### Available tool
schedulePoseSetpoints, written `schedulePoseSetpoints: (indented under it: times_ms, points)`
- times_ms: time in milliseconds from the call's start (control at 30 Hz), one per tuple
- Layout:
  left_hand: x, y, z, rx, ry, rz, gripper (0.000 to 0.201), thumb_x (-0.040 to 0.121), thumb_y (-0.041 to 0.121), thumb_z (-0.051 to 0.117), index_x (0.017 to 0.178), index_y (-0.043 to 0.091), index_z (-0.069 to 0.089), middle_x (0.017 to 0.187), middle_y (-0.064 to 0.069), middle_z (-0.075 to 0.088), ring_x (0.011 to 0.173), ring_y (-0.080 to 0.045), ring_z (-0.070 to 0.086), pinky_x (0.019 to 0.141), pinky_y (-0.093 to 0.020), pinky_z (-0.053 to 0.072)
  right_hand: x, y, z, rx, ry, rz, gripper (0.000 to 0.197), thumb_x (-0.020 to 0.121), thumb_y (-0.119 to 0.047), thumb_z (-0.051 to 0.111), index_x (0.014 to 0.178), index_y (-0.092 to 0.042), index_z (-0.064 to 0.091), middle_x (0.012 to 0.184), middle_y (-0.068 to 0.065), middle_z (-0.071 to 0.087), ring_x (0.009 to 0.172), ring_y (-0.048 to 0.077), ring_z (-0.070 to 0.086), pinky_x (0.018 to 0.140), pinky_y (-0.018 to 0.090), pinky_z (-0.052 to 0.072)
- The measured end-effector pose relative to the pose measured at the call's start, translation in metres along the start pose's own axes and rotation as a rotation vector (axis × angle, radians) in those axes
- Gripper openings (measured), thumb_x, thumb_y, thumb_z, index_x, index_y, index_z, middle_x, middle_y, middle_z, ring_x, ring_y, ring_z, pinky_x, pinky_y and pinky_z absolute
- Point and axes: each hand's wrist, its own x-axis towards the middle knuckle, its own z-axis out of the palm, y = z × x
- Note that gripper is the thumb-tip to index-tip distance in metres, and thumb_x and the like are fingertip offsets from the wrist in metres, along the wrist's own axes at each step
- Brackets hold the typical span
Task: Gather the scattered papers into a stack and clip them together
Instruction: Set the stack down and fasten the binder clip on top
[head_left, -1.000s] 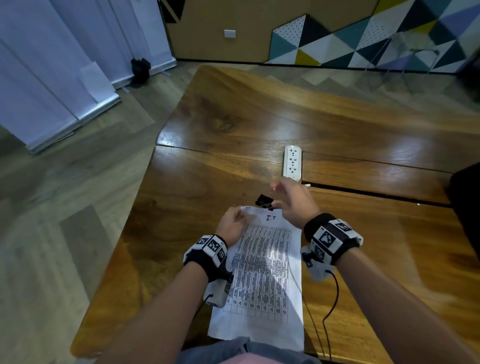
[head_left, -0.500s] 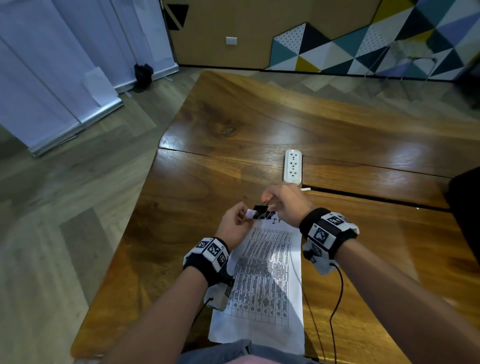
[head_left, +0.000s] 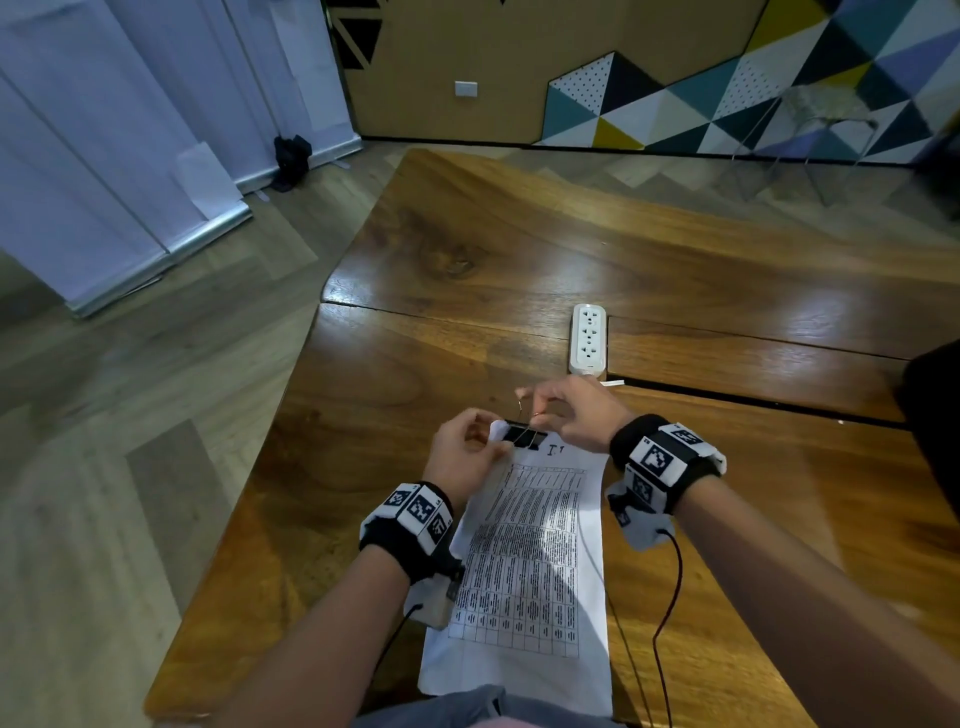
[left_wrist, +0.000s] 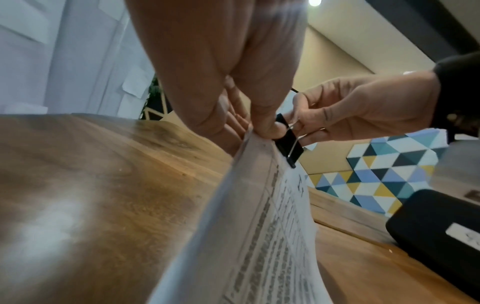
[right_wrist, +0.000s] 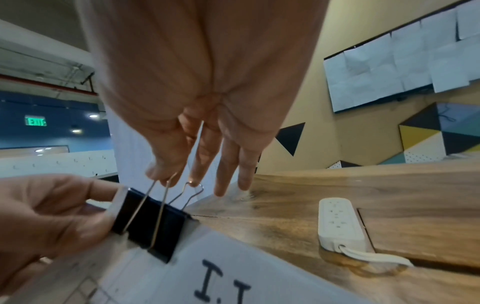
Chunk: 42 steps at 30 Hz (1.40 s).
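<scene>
Paper stack (head_left: 524, 561) lies flat on the wooden table (head_left: 363, 405), near edge at my lap, running away from me; printed table on the top sheet, "I.I" handwritten near the far end. My left hand (head_left: 465, 449) pinches the far left corner of the stack, thumb on top, fingers curled under, corner lifted slightly off the wood. Black binder clip (head_left: 525, 435) sits on that far edge of the stack, touching my left thumb; its black body is closed over the sheets. My right hand (head_left: 576, 413) is just beyond the clip: thumb and index finger pinch one wire handle, the second wire handle stands up beside my middle finger; other fingers (right_wrist: 228, 164) hang straight and loose, tips near the table. From the left wrist view, sheet edges look aligned under the clip (left_wrist: 289, 142). Beyond my right hand, a white power strip (head_left: 588, 339) lies by the seam between table panels, its cord going down into the gap. Dark case (left_wrist: 439, 228) on the table to my right. Farthest: wall with coloured triangle panels (head_left: 727, 98).
</scene>
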Motion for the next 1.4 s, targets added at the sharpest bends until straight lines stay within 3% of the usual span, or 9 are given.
schedulePoseSetpoints:
  times_ms: [100,167,400,533,833,1000,1133,1266,1400]
  points:
    - [0.002,0.010,0.002,0.095,-0.032,0.059,0.016,0.082,0.021,0.067,0.093,0.009,0.068,0.089,0.001,0.070,0.084,-0.011,0.064,0.078,-0.022,0.051,-0.003,-0.001,0.004,0.037,0.103,-0.026,0.010,0.084,-0.018,0.065,0.077,-0.011,0.064,0.137,-0.011,0.053,0.130,0.012,0.045,0.110,0.040,0.022]
    - [0.006,0.011,0.002,0.102,-0.013,0.046,0.016,0.084,0.023,0.065,0.089,0.008,0.069,0.084,-0.001,0.070,0.080,-0.014,0.064,0.075,-0.026,0.052,-0.008,0.001,0.008,-0.027,0.229,-0.060,0.009,0.083,-0.025,0.065,0.076,-0.019,0.066,0.123,-0.013,0.061,0.117,0.008,0.050,0.107,0.041,0.032]
    - [0.015,0.006,-0.004,0.090,0.072,-0.051,0.018,0.081,0.024,0.069,0.085,0.007,0.070,0.078,-0.008,0.070,0.071,-0.020,0.064,0.072,-0.039,0.056,-0.043,0.009,0.063,-0.198,0.504,-0.409,0.015,0.086,-0.021,0.060,0.077,-0.013,0.068,0.082,-0.001,0.069,0.069,0.016,0.064,0.061,0.032,0.054]
    - [0.011,0.004,0.001,0.062,0.090,-0.050,0.020,0.078,0.027,0.071,0.079,0.007,0.070,0.074,-0.012,0.071,0.065,-0.019,0.063,0.067,-0.043,0.057,-0.050,0.012,0.083,-0.244,0.432,-0.448,0.014,0.083,-0.019,0.060,0.076,-0.011,0.070,0.080,0.001,0.070,0.065,0.020,0.065,0.053,0.034,0.055]
    - [0.008,0.008,-0.003,0.157,0.020,-0.001,0.016,0.079,0.027,0.070,0.072,0.014,0.063,0.061,0.006,0.058,0.054,-0.007,0.051,0.051,-0.018,0.042,-0.037,0.011,0.064,-0.127,0.224,-0.365,0.008,0.082,-0.024,0.066,0.082,-0.016,0.068,0.088,-0.001,0.066,0.076,0.017,0.064,0.064,0.039,0.055]
    - [0.001,0.018,0.001,0.243,-0.022,0.140,0.025,0.080,0.029,0.067,0.072,0.006,0.061,0.057,0.005,0.049,0.052,-0.008,0.040,0.049,-0.017,0.032,-0.026,-0.004,0.020,-0.198,0.135,-0.174,0.077,0.074,-0.039,0.072,0.142,-0.028,0.035,0.146,-0.005,0.044,0.132,0.013,0.041,0.110,0.031,0.031]
    - [-0.004,0.027,0.002,0.264,-0.039,0.255,0.010,0.080,0.024,0.065,0.078,0.015,0.066,0.052,0.011,0.044,0.046,-0.004,0.037,0.047,-0.015,0.029,-0.023,-0.006,0.034,-0.047,-0.003,-0.134,0.105,0.063,-0.025,0.084,0.149,-0.021,0.022,0.156,-0.001,0.026,0.140,0.012,0.031,0.106,0.011,0.018]
    - [-0.006,0.031,0.002,0.276,-0.081,0.281,0.010,0.078,0.025,0.066,0.071,0.022,0.060,0.050,0.012,0.047,0.046,-0.001,0.042,0.048,-0.013,0.030,-0.023,-0.007,0.037,0.012,0.041,-0.069,0.100,0.059,-0.025,0.085,0.143,-0.023,0.030,0.135,0.003,0.056,0.119,0.018,0.054,0.095,0.025,0.043]
    - [-0.008,0.038,0.006,0.328,-0.129,0.326,0.015,0.078,0.029,0.065,0.068,0.023,0.055,0.065,0.010,0.057,0.060,-0.008,0.052,0.056,-0.023,0.042,-0.020,-0.011,0.027,-0.055,0.040,-0.014,0.052,0.054,-0.029,0.083,0.101,-0.025,0.062,0.091,0.000,0.072,0.083,0.019,0.065,0.070,0.031,0.051]
